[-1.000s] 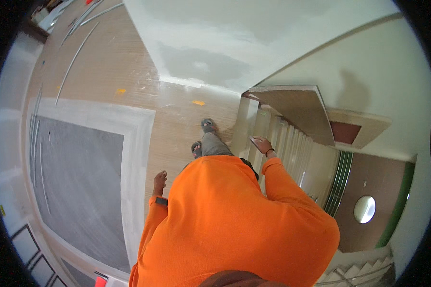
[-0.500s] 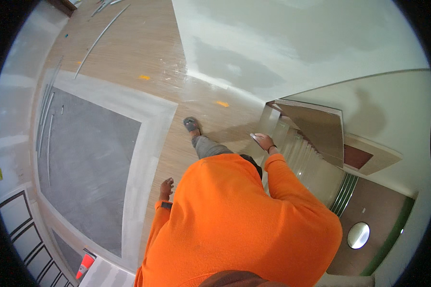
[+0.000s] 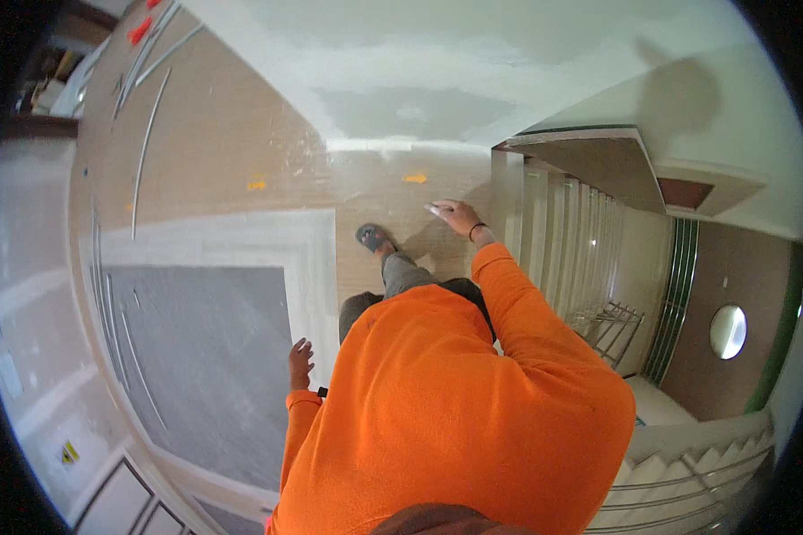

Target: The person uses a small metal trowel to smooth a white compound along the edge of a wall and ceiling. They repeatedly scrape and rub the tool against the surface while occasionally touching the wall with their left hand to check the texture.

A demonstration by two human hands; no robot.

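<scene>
I look down on my own orange sweater (image 3: 455, 410) and grey trousers. My left hand (image 3: 301, 361) hangs by my side with fingers apart, holding nothing, over the pale border of a grey floor panel (image 3: 196, 357). My right hand (image 3: 457, 217), with a dark band on the wrist, reaches forward to the right near the foot of a staircase (image 3: 553, 232). A pale patch shows at its fingertips; I cannot tell whether it is something held. My grey shoe (image 3: 372, 236) is stepped forward on the wooden floor.
White steps rise to the right, with a wire rack (image 3: 611, 325) beside them. A plastered white wall (image 3: 437, 80) stands ahead. Two orange marks (image 3: 257, 185) lie on the floor. Long metal strips (image 3: 143, 116) lie at the far left. More stairs (image 3: 687, 481) show at lower right.
The view has swung and I have walked forward. My right hand has come away from the stair edge and now reaches out over the floor. The left hand still hangs at my side.
</scene>
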